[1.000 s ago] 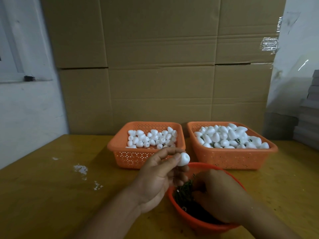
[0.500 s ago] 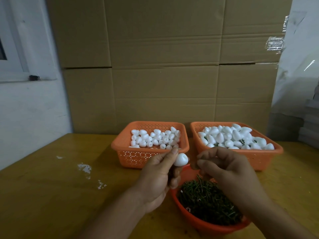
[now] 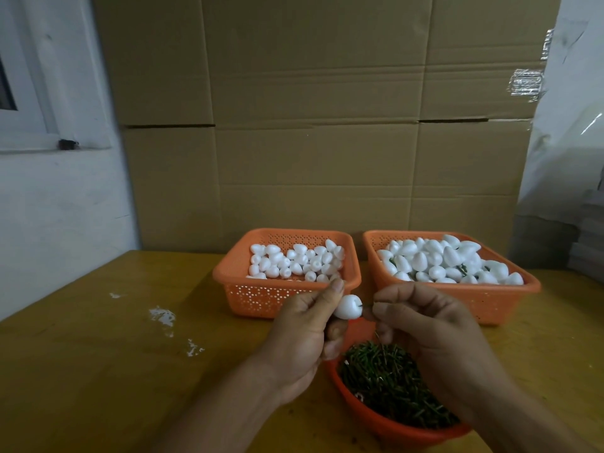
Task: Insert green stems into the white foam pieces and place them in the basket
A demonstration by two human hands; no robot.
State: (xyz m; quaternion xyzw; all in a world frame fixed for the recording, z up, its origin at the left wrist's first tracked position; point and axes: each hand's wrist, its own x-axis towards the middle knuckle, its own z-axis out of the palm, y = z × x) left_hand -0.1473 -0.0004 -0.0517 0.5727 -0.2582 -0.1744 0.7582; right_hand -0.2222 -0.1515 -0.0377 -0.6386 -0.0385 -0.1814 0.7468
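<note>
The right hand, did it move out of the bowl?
Yes. The right hand rose out of the bowl of stems and now pinches one at the foam piece, level with the baskets' fronts.

Left hand [image 3: 299,335]: pinches one white foam piece [image 3: 348,307]. Right hand [image 3: 425,325]: pinches a thin stem [image 3: 368,304] at the piece's end. Below: orange bowl [image 3: 392,426] of green stems [image 3: 392,377]. Behind, on the tabletop [image 3: 98,371]: two orange baskets, left basket [image 3: 261,295] and right basket [image 3: 483,299], holding foam pieces.
</note>
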